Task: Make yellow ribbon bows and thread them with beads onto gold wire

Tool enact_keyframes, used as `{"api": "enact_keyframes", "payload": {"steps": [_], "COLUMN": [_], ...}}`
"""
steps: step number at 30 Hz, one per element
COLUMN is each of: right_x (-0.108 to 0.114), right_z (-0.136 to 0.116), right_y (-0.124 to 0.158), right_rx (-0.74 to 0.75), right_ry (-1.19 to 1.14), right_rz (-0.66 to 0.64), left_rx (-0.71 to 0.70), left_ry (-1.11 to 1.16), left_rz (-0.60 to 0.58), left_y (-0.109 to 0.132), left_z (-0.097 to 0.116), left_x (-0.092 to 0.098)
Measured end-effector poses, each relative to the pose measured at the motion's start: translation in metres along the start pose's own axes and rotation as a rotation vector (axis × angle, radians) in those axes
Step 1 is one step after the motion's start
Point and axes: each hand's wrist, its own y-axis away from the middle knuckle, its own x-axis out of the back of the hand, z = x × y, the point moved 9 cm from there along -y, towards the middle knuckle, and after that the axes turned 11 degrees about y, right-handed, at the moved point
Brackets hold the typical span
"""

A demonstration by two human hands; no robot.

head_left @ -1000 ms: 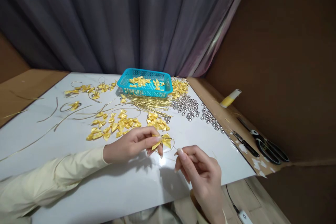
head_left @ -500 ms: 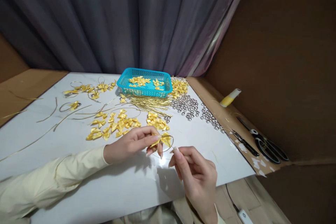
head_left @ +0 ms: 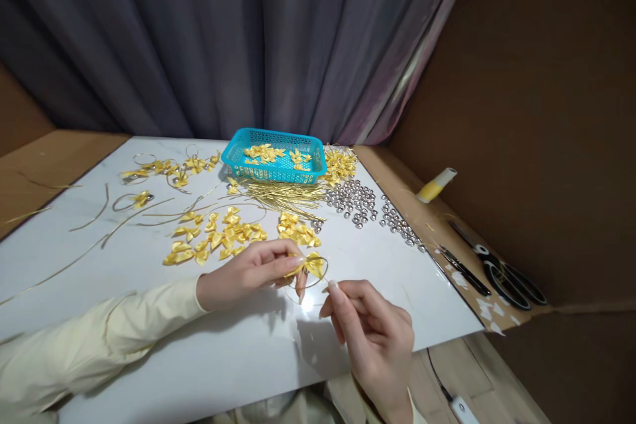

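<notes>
My left hand [head_left: 263, 271] pinches a yellow ribbon bow [head_left: 314, 264] between thumb and forefinger, above the front of the white table. A thin gold cord [head_left: 325, 271] curves in a loop around the bow's right side. Its end runs to my right hand [head_left: 370, 324], whose thumb and forefinger are pinched together on it. Just beyond my left hand lie loose yellow bows [head_left: 233, 232] in a spread group, and a smaller pile of bows [head_left: 297, 230] sits beside them.
A blue basket [head_left: 273, 175] holding yellow bows stands at the back. Before it lies a bundle of gold cords [head_left: 283, 195]. Small silver bells [head_left: 352, 202] are scattered rightward. Scissors [head_left: 507, 281], a black-handled tool [head_left: 464, 271] and a yellow-white tube [head_left: 437, 185] lie along the right edge.
My right hand has shifted very slightly right and down, and the cord loop around the bow looks a little smaller. My left hand stays nearly in place, its lower fingers slightly moved.
</notes>
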Motion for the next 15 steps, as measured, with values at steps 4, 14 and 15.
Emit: {"api": "enact_keyframes", "payload": {"steps": [4, 14, 15], "right_x": [0.0, -0.0006, -0.0005], "right_z": [0.0, -0.0014, -0.0015], "right_y": [0.0007, 0.0016, 0.0016], "right_rx": [0.003, 0.015, 0.019], "right_ry": [0.015, 0.018, 0.019], "right_rz": [0.002, -0.002, -0.002], "left_rx": [-0.001, -0.002, -0.003], "left_ry": [-0.012, -0.027, -0.029], "left_rz": [0.01, 0.021, 0.021], "left_y": [0.0001, -0.0007, -0.0007], "left_z": [0.0002, 0.0014, 0.0019], "left_x": [0.0009, 0.0017, 0.0016]}}
